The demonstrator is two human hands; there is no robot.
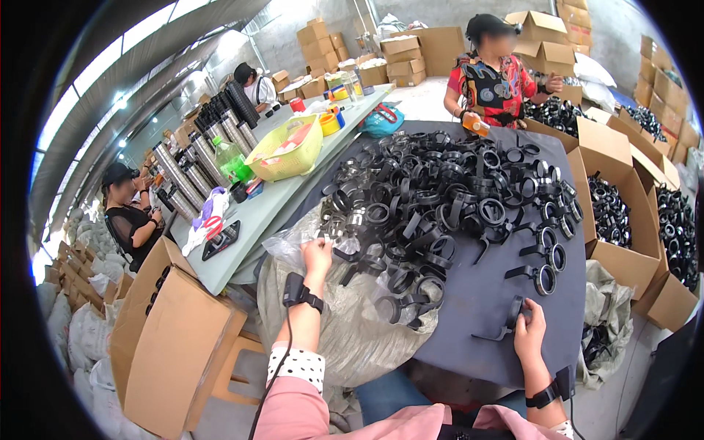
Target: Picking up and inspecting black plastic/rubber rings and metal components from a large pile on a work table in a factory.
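Note:
My right hand [529, 331] is closed around a black plastic ring with a handle [511, 317], near the table's front edge; the handle points left. My left hand [317, 258] is closed at the left side of the table, pinching a clear plastic bag [284, 248]. Under my left forearm a pale woven sack [345, 334] hangs over the table's edge. A large heap of black ring-shaped handles [433, 183] covers much of the dark cloth-topped table [469, 323]. Several more ring handles [544, 279] lie in a loose row between the heap and my right hand.
Open cartons of black parts [612, 198] stand on the right. On the left are a closed-in carton [176, 345] and a pale green table [227, 268] with a yellow basket [290, 154], a green bottle [233, 163] and steel cylinders [176, 172]. A person [499, 81] stands across the table; two others are further left.

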